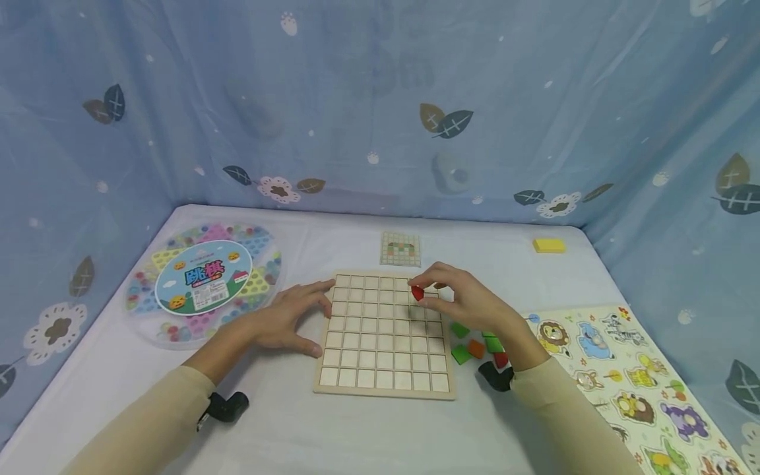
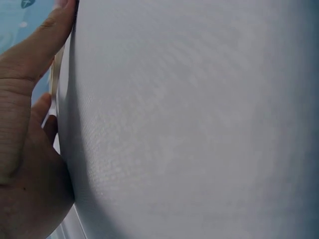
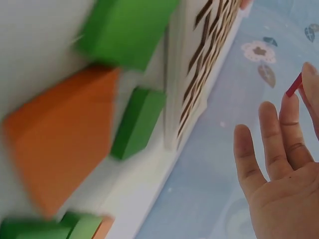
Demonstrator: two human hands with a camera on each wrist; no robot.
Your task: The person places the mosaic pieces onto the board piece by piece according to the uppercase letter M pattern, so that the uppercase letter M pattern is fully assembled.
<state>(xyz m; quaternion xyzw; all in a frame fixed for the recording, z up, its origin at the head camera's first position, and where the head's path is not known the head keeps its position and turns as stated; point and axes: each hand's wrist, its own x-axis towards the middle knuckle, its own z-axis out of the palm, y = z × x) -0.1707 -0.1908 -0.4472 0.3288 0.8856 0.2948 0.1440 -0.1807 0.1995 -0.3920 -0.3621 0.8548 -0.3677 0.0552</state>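
Note:
A wooden grid board (image 1: pixel 385 342) lies on the white-covered table. Over its upper right squares, my right hand (image 1: pixel 463 295) pinches a small red tile (image 1: pixel 417 293) between thumb and forefinger. In the right wrist view the tile (image 3: pixel 294 85) shows edge-on, and the other fingers are spread. My left hand (image 1: pixel 289 318) rests beside the board's left edge, fingers and thumb extended along it. Green tiles (image 1: pixel 460 354), an orange tile (image 1: pixel 476 348) and a red tile (image 1: pixel 501 359) lie right of the board, partly under the right forearm.
A small card (image 1: pixel 400 249) with a grid picture lies behind the board. On the left is a round boxed game (image 1: pixel 204 277); on the right, an animal picture board (image 1: pixel 638 376). A yellow block (image 1: pixel 549 246) sits at the back right, before the blue curtain (image 1: pixel 368 99).

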